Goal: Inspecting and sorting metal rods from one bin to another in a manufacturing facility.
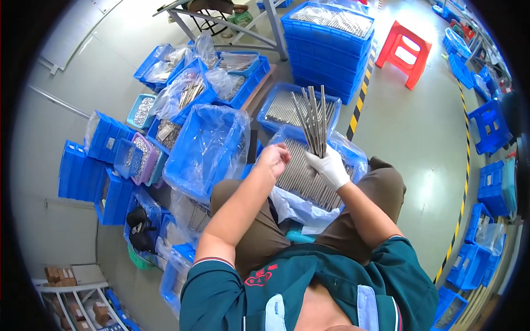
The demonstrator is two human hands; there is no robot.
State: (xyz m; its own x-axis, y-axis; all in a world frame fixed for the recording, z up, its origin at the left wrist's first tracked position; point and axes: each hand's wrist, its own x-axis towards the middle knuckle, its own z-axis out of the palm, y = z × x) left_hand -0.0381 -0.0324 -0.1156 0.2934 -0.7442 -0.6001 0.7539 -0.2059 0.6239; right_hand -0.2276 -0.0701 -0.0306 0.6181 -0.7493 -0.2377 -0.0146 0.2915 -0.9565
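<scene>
Handful of metal rods held up over the rod-filled crate

The right grip (329, 169), in a white glove, is closed around the lower ends of a bundle of metal rods (314, 124). The bundle stands nearly upright, its tops fanning apart, above the right half of the near blue crate (359, 156) toward its far edge. The bare left grip (273, 160) is narrow, fingers curled, near that crate's left edge and apart from the bundle; whether it pinches anything I cannot tell.

In the near crate, more rods (306, 179) lie side by side, with white sheeting (303, 211) over its near edge. A second blue crate of rods (263, 117) sits just beyond its far edge, and a plastic-lined blue crate (187, 165) stands to its left.

The step in hand looks like handling or checking a lifted handful. The next move, I judge, calls for a firm right grip at the base, with the left free to steady or separate the splayed tops.
</scene>
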